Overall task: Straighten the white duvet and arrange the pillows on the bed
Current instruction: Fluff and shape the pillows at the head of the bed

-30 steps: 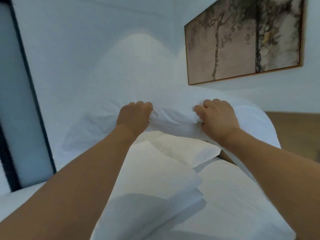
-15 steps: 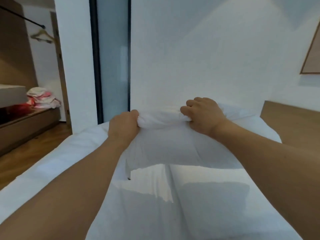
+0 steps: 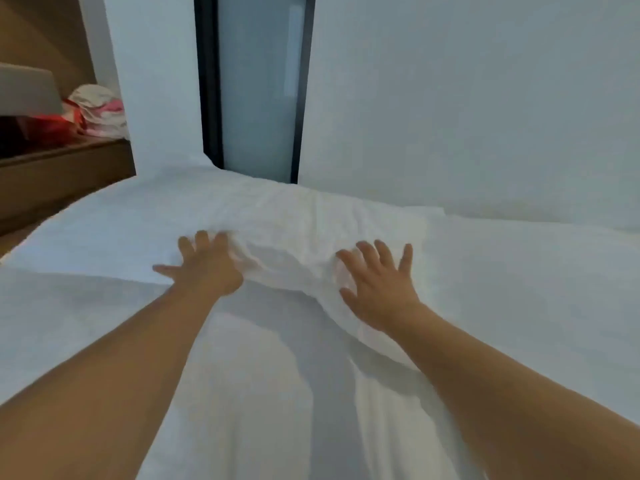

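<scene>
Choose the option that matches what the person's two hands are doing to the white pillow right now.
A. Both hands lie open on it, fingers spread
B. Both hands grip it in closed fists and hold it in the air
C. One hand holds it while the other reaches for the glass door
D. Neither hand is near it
A: the left hand and right hand lie open with fingers spread on the white pillow, which lies on the bed.

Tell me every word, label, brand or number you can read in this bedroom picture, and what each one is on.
None: no readable text shows anywhere.
The pillow, under the left hand and right hand, is plain white, as is the duvet.
The clothes pile on the shelf is too blurred to show any label.
The walls and the door bear no sign.
</scene>
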